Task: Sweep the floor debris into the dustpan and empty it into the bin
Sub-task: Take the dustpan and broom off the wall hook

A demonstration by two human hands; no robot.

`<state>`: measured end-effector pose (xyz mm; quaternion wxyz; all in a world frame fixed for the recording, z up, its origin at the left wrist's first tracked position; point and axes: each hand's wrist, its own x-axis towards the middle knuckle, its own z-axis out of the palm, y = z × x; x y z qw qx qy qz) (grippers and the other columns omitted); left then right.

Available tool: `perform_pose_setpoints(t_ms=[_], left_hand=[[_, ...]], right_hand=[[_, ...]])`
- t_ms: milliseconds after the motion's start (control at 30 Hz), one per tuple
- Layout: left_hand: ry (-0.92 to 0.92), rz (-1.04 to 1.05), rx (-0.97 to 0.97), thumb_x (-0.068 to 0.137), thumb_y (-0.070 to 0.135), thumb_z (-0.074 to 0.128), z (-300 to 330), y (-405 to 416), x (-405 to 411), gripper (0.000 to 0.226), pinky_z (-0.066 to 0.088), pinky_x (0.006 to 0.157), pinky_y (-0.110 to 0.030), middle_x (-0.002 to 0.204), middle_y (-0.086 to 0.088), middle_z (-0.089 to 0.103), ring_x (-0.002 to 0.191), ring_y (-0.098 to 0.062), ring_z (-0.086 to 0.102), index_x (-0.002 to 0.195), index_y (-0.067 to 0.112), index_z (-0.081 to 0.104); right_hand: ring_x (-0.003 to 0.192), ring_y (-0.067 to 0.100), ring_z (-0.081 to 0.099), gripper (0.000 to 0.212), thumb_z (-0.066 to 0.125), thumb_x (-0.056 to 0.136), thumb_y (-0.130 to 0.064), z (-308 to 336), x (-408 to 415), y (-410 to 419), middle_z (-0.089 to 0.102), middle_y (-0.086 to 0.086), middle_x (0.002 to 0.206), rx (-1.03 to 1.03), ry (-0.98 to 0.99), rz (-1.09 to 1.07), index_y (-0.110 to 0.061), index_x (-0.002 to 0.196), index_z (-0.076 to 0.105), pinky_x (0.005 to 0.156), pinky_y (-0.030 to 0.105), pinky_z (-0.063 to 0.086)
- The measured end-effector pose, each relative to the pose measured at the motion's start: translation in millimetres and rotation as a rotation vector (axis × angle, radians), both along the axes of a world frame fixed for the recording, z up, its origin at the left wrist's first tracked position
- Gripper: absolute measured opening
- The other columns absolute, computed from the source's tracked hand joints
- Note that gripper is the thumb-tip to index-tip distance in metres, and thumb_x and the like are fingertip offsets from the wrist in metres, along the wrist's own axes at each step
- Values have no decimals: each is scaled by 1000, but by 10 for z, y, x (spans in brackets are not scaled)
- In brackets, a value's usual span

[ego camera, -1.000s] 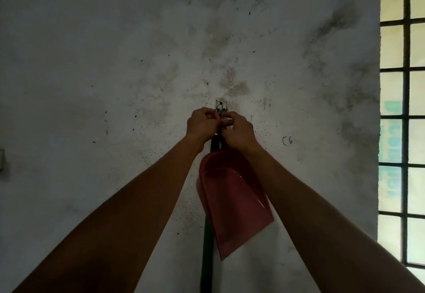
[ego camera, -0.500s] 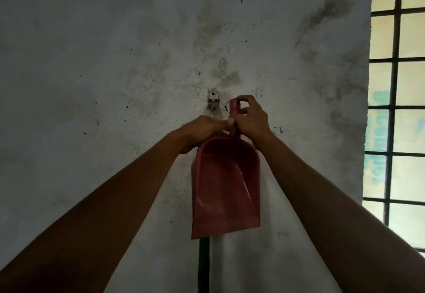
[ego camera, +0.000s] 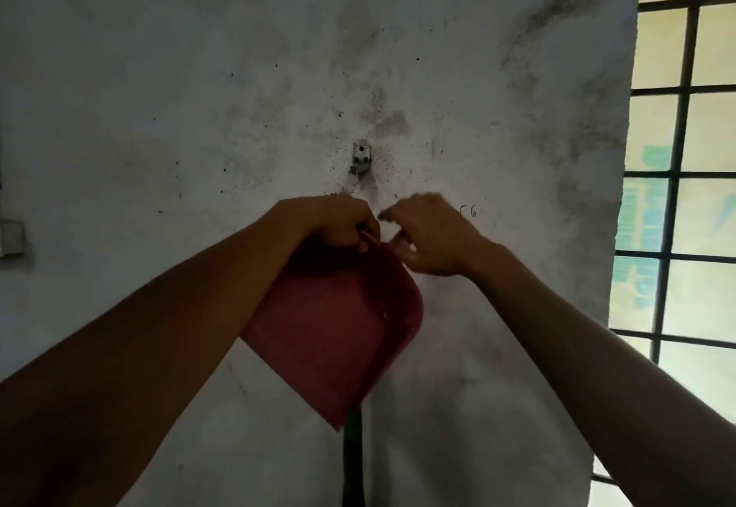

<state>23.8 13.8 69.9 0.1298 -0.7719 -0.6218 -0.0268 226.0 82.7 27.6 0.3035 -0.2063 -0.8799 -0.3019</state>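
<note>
We face a stained, speckled white plaster wall with a small metal hook, and a barred window at the right. Our left hand grasps the handle of the red plastic dustpan, held tilted below the hook. Our right hand is blurred, perhaps pinching the handle; we cannot tell.

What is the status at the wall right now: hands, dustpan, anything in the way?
Left hand grips red dustpan at its top, pan tilted, below the wall hook. Right hand beside it, blurred, grip unclear. Dark green handle behind pan.
</note>
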Motion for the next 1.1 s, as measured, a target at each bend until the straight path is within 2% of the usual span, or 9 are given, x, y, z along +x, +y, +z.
perform_pose_setpoints(t_ms=[167, 300, 400, 533, 633, 767, 867, 1033, 1100], left_hand=[[38, 108, 13, 88, 31, 77, -3, -77, 88, 14, 50, 80, -32, 99, 12, 70, 91, -10, 64, 102, 36, 75], [45, 162, 154, 79, 52, 82, -60, -153, 83, 26, 54, 78, -35, 95, 14, 68, 88, -8, 63, 98, 36, 74], [67, 234, 321, 88, 50, 72, -136, -275, -46, 30, 57, 81, -41, 105, 6, 68, 94, -17, 64, 113, 35, 69], [140, 393, 556, 97, 38, 60, -195, -448, -312, 27, 53, 76, -40, 104, -6, 69, 91, -26, 67, 119, 24, 64], [103, 451, 773, 95, 44, 57, -234, -474, -472, 39, 49, 90, -50, 109, -11, 67, 100, -33, 63, 120, 15, 63], [-111, 504, 915, 85, 48, 71, -358, -453, -599, 84, 41, 101, -60, 149, -21, 44, 132, -43, 45, 152, 11, 36], [-368, 503, 857, 86, 58, 69, -347, -489, -671, 104, 46, 100, -61, 158, -23, 31, 135, -45, 44, 162, 15, 12], [-716, 411, 983, 79, 78, 64, -406, -640, -680, 107, 52, 99, -54, 147, -16, 49, 130, -36, 54, 156, 15, 25], [-1008, 329, 832, 74, 85, 64, -464, -676, -622, 107, 57, 93, -45, 136, -12, 62, 116, -29, 66, 151, 19, 33]], right_hand=[[112, 24, 59, 60, 68, 82, -42, -306, 0, -157, 63, 3, 121, 87, -395, -210, -16, 135, 57, 113, 44, 37], [97, 26, 62, 36, 64, 87, -20, -473, -54, -195, 62, 7, 112, -120, -252, -128, -11, 122, 58, 74, 33, 44], [97, 25, 63, 36, 66, 84, -23, -535, -33, -164, 60, 6, 110, -256, -163, -57, -15, 118, 58, 74, 35, 52], [87, 23, 58, 35, 61, 89, -22, -647, 12, -63, 63, 10, 107, -325, -69, -17, -11, 122, 54, 69, 31, 41], [85, 25, 59, 33, 59, 91, -25, -749, 23, -26, 62, 9, 102, -402, -55, -12, -11, 120, 52, 67, 29, 41], [72, 15, 58, 32, 59, 93, -25, -847, 2, -95, 54, -1, 90, -470, 24, 45, -8, 119, 54, 59, 20, 36], [64, 8, 61, 30, 61, 96, -20, -905, -37, -192, 63, 1, 86, -567, 189, 101, -7, 121, 52, 57, 22, 48], [61, 24, 75, 35, 57, 100, -11, -925, -173, -482, 72, 15, 90, -941, 655, 316, -14, 131, 41, 53, 32, 61], [60, 26, 75, 35, 57, 101, -10, -921, -283, -605, 72, 17, 93, -1008, 796, 368, -14, 132, 41, 53, 34, 61]])
